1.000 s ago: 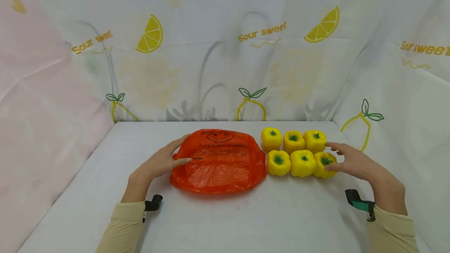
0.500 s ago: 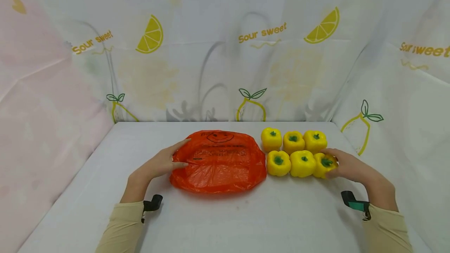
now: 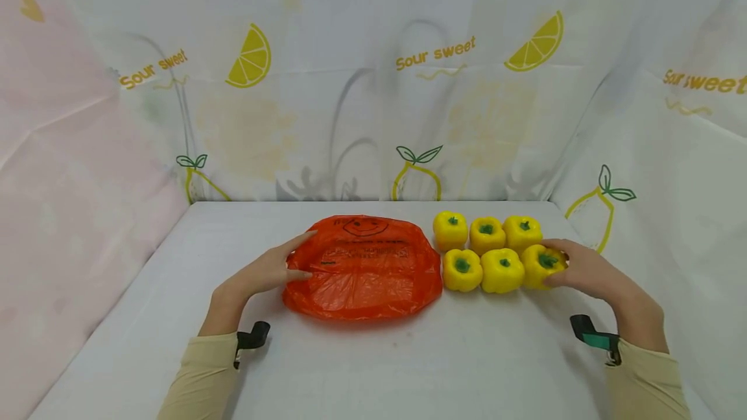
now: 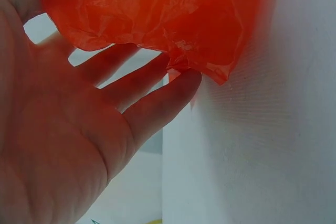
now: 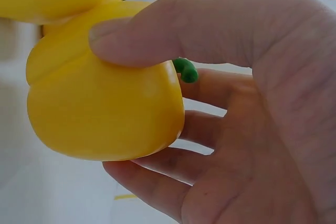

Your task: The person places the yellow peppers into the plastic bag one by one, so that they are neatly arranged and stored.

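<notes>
Against the left side of a puffed-up red plastic bag [image 3: 362,271] with a printed smiling face, my left hand [image 3: 262,271] rests with its thumb on the near side and its fingers spread along the edge. The left wrist view shows those fingers fairly straight beside the bag [image 4: 142,9]. My right hand [image 3: 592,274] grips the front-right yellow bell pepper [image 3: 538,268], thumb on one side and fingers round the other. In the right wrist view this pepper [image 5: 105,108] appears off the table, its green stem [image 5: 186,70] towards the palm.
Several other yellow bell peppers stand in two rows, among them the front-middle pepper [image 3: 503,272] and the back-left pepper [image 3: 450,231]. They sit right of the bag on a white table [image 3: 373,368]. A lemon-print cloth [image 3: 327,128] hangs behind.
My right hand has moved left onto the front-right pepper, closed round it and raised it slightly. My left hand has barely shifted at the bag.
</notes>
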`<state>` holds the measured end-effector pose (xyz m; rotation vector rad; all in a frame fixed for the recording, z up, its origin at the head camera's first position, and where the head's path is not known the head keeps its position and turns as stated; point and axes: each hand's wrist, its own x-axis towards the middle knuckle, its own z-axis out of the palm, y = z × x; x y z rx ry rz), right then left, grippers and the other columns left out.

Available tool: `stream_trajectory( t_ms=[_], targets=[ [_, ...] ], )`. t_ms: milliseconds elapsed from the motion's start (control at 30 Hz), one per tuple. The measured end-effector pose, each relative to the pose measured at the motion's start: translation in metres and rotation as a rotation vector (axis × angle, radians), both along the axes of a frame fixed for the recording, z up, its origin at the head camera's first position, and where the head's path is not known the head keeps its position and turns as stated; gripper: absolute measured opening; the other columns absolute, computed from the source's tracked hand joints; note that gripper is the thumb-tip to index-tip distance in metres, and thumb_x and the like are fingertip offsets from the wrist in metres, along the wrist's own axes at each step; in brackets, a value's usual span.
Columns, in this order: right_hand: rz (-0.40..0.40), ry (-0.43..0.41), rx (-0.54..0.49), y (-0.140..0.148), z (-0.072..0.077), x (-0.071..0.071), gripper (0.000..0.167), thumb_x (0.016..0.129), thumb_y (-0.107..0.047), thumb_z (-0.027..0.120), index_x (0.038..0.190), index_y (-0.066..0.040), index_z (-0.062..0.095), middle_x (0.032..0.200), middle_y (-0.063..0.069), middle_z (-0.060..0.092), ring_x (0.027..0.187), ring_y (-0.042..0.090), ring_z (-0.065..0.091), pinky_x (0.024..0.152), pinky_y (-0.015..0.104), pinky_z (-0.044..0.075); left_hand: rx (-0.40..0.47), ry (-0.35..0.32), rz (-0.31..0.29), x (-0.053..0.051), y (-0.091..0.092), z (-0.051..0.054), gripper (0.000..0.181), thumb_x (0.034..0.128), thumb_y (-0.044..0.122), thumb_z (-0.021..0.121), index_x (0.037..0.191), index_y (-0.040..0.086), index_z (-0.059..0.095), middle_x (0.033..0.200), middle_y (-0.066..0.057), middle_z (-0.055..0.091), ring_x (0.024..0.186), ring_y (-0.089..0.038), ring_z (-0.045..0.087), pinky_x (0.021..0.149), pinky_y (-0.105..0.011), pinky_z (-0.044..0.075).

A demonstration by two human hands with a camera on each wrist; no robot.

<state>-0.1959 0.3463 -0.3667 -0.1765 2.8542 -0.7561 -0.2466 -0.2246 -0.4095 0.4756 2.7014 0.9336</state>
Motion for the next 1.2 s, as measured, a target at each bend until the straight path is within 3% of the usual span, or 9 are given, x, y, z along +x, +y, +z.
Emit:
stream_trajectory(
  t_ms=[500,700,800,933,1200],
  targets=[
    [-0.027,0.149,-0.006,-0.013,0.029,0.010,0.078,0.084,-0.031,0.073,0.148,-0.002,0.039,0.143,0.026,0.044,0.111,0.037,0.050,0.088,0.049,0.051,-0.005,-0.015,0.002,0.002,0.000,0.000,0.083,0.0886,0.036,0.069,0.158,0.029,0.024,0.163,-0.014,0.030,0.147,-0.041,0.031,0.116,-0.065,0.029],
    [-0.011,0.269,-0.035,-0.030,0.035,0.013,0.075,0.085,-0.027,0.074,0.149,-0.007,0.040,0.141,0.022,0.046,0.112,0.034,0.049,0.090,0.052,0.050,-0.010,-0.024,-0.004,0.001,0.002,0.000,0.081,0.0892,0.035,0.069,0.158,0.028,0.025,0.163,-0.012,0.030,0.147,-0.040,0.031,0.115,-0.065,0.030],
    [0.019,0.318,-0.077,-0.045,0.037,0.009,0.073,0.085,-0.025,0.074,0.148,-0.008,0.041,0.141,0.020,0.047,0.114,0.034,0.049,0.097,0.058,0.048,0.000,-0.023,-0.012,0.001,0.002,0.000,0.081,0.0892,0.033,0.069,0.158,0.029,0.026,0.163,-0.011,0.030,0.148,-0.039,0.030,0.116,-0.065,0.030],
    [0.046,0.316,-0.135,-0.066,0.038,0.001,0.074,0.086,-0.025,0.073,0.150,-0.011,0.039,0.144,0.019,0.045,0.117,0.035,0.048,0.102,0.062,0.044,0.001,-0.018,-0.025,0.001,0.003,-0.001,0.080,0.0895,0.032,0.068,0.158,0.029,0.026,0.163,-0.010,0.031,0.148,-0.038,0.030,0.116,-0.064,0.029],
    [0.093,0.303,-0.182,-0.104,0.032,-0.016,0.071,0.086,-0.024,0.073,0.149,-0.014,0.042,0.144,0.015,0.046,0.117,0.033,0.049,0.104,0.059,0.045,0.002,-0.024,-0.025,0.001,0.006,-0.002,0.079,0.0898,0.031,0.068,0.157,0.029,0.027,0.162,-0.009,0.032,0.148,-0.037,0.030,0.117,-0.064,0.029]
  ],
)
